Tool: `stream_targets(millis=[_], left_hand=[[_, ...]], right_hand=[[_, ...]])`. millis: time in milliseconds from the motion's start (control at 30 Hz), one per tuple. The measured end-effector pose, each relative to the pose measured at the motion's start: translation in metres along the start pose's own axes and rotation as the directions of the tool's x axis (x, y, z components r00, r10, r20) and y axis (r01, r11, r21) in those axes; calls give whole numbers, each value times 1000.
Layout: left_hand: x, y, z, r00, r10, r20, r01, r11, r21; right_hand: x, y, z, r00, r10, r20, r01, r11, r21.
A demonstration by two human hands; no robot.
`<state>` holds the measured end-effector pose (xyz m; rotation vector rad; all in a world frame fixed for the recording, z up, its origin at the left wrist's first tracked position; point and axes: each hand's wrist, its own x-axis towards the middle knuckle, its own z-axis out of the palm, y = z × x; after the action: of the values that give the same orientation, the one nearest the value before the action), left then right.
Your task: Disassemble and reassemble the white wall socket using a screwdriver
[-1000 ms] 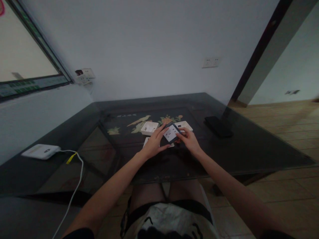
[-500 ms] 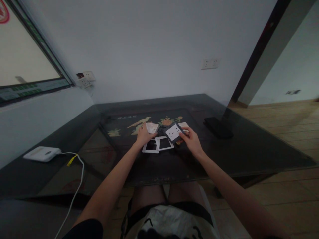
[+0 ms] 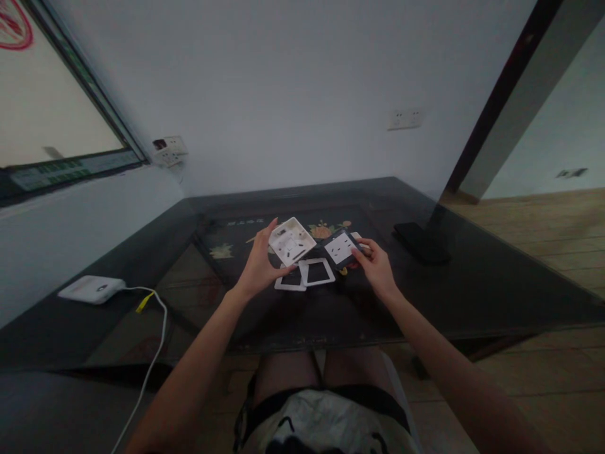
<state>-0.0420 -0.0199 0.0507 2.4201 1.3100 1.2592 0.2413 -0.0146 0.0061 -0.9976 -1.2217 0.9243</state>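
My left hand (image 3: 259,261) grips a white square socket back box (image 3: 292,242) by its left side, tilted so its hollow inside faces me. In my right hand (image 3: 377,263) is a wall socket (image 3: 341,248) with a white slotted face and a dark surround, held at its right edge with the slots toward me. Below them two white square frames (image 3: 317,283) lie overlapping on the dark table. Behind my right fingers a small white piece (image 3: 355,236) shows, mostly hidden.
A white device (image 3: 92,289) with a white cable (image 3: 163,328) and yellow tag lies on the table (image 3: 378,321) at left. To the right rests a flat black object (image 3: 422,243). The wall behind carries a double socket (image 3: 405,118) and another socket (image 3: 169,150).
My left hand has lifted the white back box off the table and turned its inside toward me. The socket in my right hand stays nearly in place; the view has shifted slightly.
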Motion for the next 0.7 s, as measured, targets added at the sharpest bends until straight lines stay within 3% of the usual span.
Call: stream_targets(millis=[167, 367, 700], left_hand=[[-18, 29, -8, 986, 139, 88, -131, 987, -98], [-25, 36, -4, 946, 274, 172, -267, 961, -66], [-34, 39, 6, 942, 262, 212, -240, 963, -126]], right_hand=[[0, 0, -2, 1000, -6, -8, 6, 1000, -13], [-1, -1, -1, 1000, 4, -16, -4, 1000, -17], [-4, -7, 0, 1000, -19, -21, 18, 999, -49]])
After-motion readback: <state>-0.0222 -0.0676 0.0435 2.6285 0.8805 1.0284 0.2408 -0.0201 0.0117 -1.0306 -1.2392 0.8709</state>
